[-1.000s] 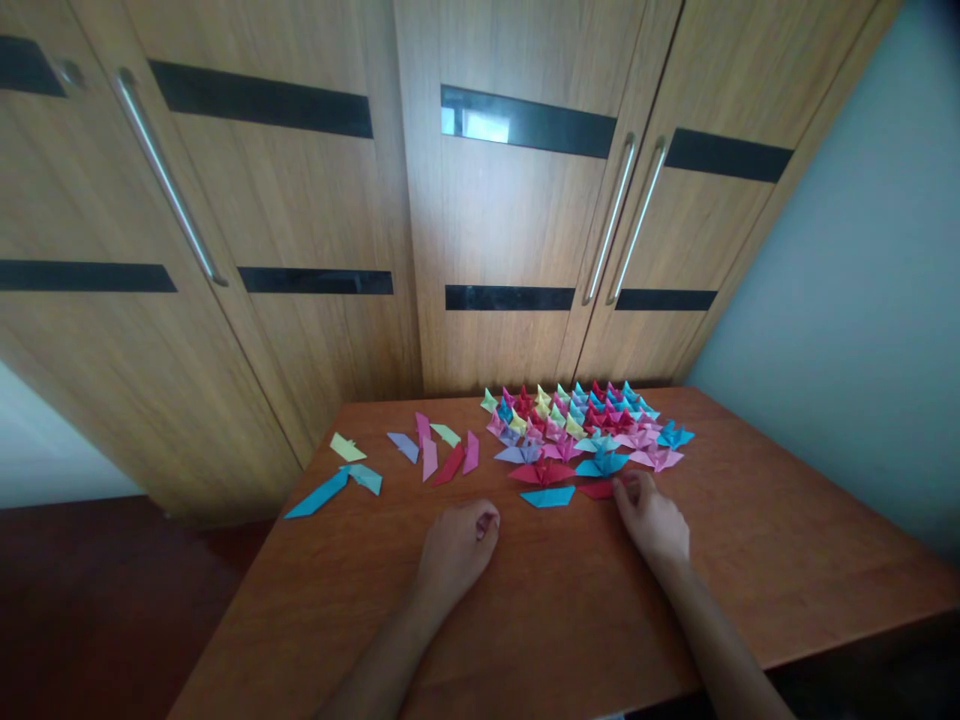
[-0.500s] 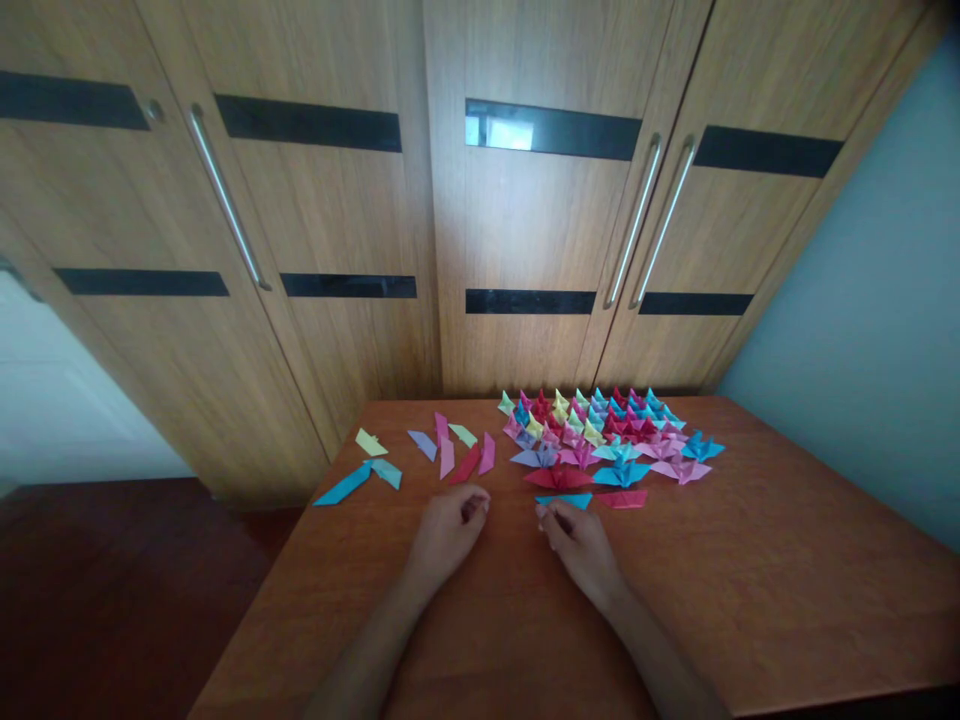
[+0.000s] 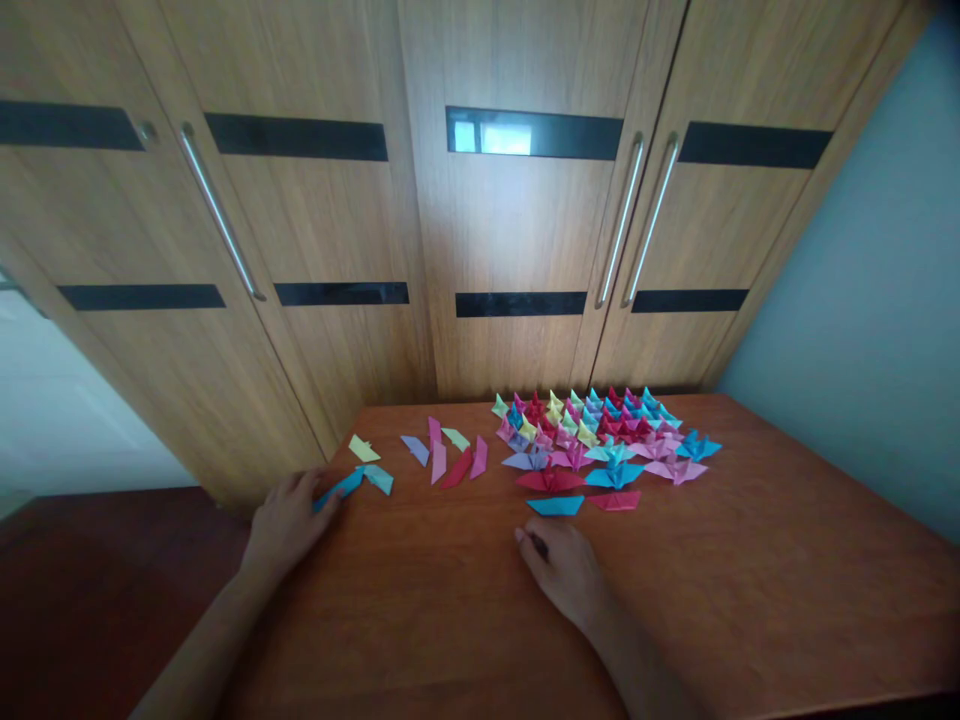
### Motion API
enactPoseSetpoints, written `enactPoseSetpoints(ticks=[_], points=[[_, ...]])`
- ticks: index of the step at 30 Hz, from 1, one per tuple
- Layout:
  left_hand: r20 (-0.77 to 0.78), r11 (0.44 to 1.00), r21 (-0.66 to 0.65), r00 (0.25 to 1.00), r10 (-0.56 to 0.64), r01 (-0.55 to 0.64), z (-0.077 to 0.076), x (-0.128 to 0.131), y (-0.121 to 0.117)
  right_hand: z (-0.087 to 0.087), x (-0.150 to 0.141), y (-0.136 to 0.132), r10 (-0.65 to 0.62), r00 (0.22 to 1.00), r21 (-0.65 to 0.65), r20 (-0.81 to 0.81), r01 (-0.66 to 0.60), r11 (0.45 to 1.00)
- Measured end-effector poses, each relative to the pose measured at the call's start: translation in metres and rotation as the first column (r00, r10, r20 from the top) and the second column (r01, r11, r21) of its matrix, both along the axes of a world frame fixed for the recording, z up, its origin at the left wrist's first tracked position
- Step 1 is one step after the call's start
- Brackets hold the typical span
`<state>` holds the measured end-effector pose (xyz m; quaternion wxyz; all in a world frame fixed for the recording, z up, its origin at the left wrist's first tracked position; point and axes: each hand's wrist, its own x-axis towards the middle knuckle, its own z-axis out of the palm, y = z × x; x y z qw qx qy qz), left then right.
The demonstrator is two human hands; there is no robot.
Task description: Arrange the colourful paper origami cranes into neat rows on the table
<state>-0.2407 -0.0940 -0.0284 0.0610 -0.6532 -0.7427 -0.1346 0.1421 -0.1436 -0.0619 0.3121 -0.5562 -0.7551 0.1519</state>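
At the table's left edge, my left hand (image 3: pixel 285 525) has its thumb and fingers around the near end of a long blue folded paper (image 3: pixel 346 486), which lies on the table. A teal folded paper (image 3: pixel 379 479) touches its far end. My right hand (image 3: pixel 562 565) rests curled, fingertips together, with nothing visible in it. Just beyond it lie a flat blue folded paper (image 3: pixel 555 506) and a flat red one (image 3: pixel 615 501). Behind these, rows of origami cranes (image 3: pixel 551 481) with spread wings stand close together in many colours.
Between the hands, farther back, lie several flat folded papers, among them a red one (image 3: pixel 457 469), a purple one (image 3: pixel 415 450) and a yellow one (image 3: pixel 364 448). The wooden table (image 3: pixel 450 600) meets a wardrobe (image 3: pixel 517 350) behind and a pale wall (image 3: pixel 847 330) at right.
My right hand left the red folded paper, passed by the blue one and drew back slightly. My left hand moved left from the table's middle to the long blue folded paper. The view shifted.
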Motion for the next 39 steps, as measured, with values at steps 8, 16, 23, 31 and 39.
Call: enactPoseSetpoints(ticks=[8, 16, 23, 31, 39], points=[[-0.027, 0.996, 0.007, 0.996, -0.089, 0.089, -0.002, 0.007, -0.007, 0.002, 0.0, -0.002, 0.006, 1.0, 0.031, 0.027, -0.007, 0.999], [0.207, 0.996, 0.007, 0.974, -0.089, 0.09, -0.003, 0.002, -0.009, 0.004, 0.0, -0.003, 0.021, 0.999, 0.031, 0.045, -0.022, 0.999], [0.405, 0.996, 0.026, 0.91, -0.084, 0.08, 0.0, 0.01, -0.01, 0.002, -0.001, -0.004, 0.018, 0.998, 0.041, 0.062, -0.021, 0.999], [0.692, 0.921, 0.084, 0.643, -0.329, 0.381, 0.02, 0.109, -0.015, 0.005, 0.0, -0.003, 0.023, 0.999, 0.016, -0.029, -0.023, 1.0], [0.902, 0.762, 0.103, 0.264, -0.342, 0.639, 0.013, 0.208, -0.026, 0.012, 0.002, -0.003, 0.042, 0.91, -0.007, -0.413, -0.049, 0.999]])
